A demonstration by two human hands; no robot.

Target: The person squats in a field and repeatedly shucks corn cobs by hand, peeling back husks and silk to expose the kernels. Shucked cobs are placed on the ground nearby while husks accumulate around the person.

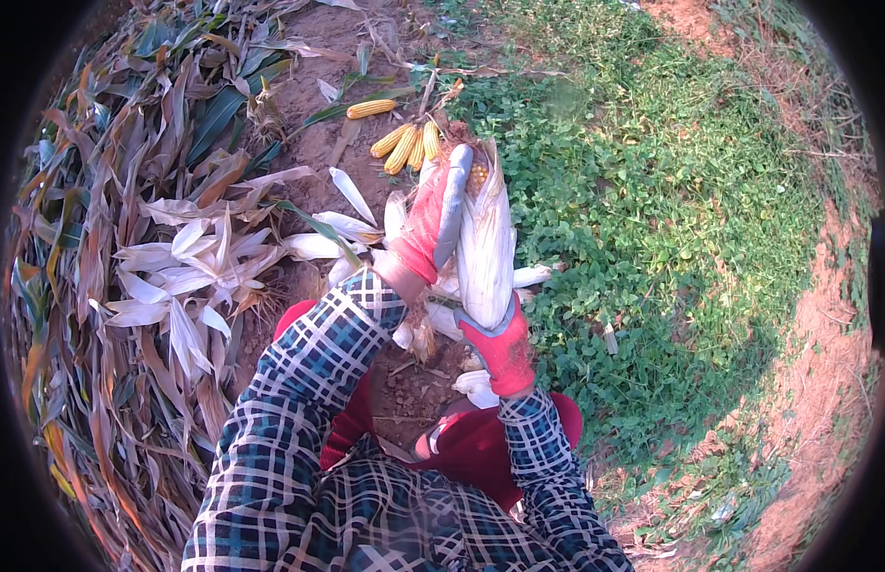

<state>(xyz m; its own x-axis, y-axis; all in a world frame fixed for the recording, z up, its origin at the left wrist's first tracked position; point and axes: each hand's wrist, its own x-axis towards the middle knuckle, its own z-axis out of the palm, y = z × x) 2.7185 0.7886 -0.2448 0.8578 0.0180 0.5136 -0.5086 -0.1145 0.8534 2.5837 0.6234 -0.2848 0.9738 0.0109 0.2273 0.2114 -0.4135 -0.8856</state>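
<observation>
A corn ear in pale dry husk (485, 250) points away from me, with some yellow kernels (478, 177) showing near its far tip. My right hand (501, 347), in a red glove with a grey palm, grips the ear's near end. Along the left side of its upper part lies my left hand (436, 214), gloved the same way, fingers straight and close together, palm turned toward the ear. Whether those fingers pinch any husk is hidden. Just beyond my left hand are several bare yellow corn cobs (401, 154), with another yellow cob (371, 109) slightly farther off.
Loose pale husks (342, 227) lie on the soil under and left of my hands. A husk heap (192, 264) rests against piled dry corn stalks (113, 286) on the left. Low green plants (649, 236) cover the right side. My red-clad knees (478, 450) are close below.
</observation>
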